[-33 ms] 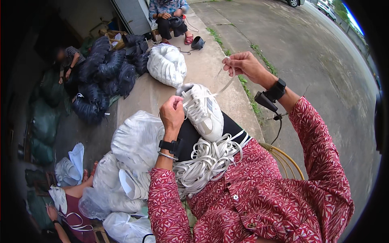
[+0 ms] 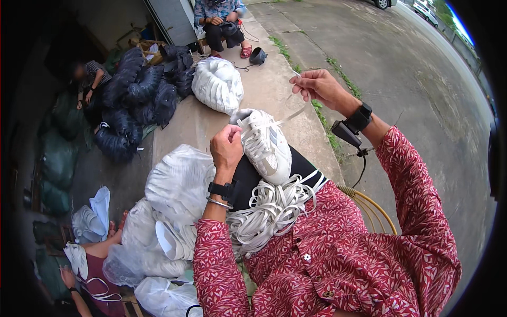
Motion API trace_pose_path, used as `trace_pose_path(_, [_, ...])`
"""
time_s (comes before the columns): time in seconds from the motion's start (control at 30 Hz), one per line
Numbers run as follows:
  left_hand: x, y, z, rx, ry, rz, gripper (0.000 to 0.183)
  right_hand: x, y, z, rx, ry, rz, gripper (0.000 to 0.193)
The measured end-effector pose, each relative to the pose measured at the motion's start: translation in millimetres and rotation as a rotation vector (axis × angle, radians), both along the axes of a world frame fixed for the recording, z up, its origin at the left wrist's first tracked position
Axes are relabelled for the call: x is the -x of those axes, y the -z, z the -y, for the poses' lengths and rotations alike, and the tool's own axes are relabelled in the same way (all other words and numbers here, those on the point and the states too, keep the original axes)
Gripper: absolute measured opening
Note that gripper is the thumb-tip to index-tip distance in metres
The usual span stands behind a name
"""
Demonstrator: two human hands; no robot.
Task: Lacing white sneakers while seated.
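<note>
Slightly rightward of before, the left hand (image 2: 227,149) curls beside the white sneaker (image 2: 272,153), which I see lying on dark trousers (image 2: 243,182); I cannot tell whether that hand grips anything. The right hand (image 2: 323,88), a touch lower now, pinches a white lace (image 2: 294,115).

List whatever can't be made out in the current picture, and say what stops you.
All in the head view:
- Left hand: whatever its fingertips hold is hidden by the hand itself.
- White low-top sneaker: sole hidden under the upper.
- White shoelace: its tip, at the right hand, is too small to tell.
- Lower-left co-worker: mostly cut off by the lower edge and dark rim.
- Car: cut off by the top edge.
</note>
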State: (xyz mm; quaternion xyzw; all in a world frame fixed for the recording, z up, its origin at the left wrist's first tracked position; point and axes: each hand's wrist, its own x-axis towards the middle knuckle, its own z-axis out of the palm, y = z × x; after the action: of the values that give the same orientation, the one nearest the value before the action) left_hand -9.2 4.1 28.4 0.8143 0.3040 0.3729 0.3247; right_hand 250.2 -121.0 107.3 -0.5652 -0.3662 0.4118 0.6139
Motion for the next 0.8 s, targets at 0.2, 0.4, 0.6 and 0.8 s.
trace_pose_path(0.2, [-18,1,1,0.126,0.060,-0.058,0.024,39,36,0,0.154,-0.175,0.395,0.026])
trace_pose_path(0.4, [-21,-14,11,0.673,0.150,0.090,0.028,73,71,-27,-0.066,-0.215,0.694,0.025])
trace_pose_path(0.6, [-21,-19,14,0.718,0.147,0.088,0.027,79,67,-32,-0.040,-0.160,0.905,0.021])
trace_pose_path(0.8, [-22,-12,14,0.558,0.167,0.066,0.027,94,69,-33,-0.143,-0.040,1.355,0.015])
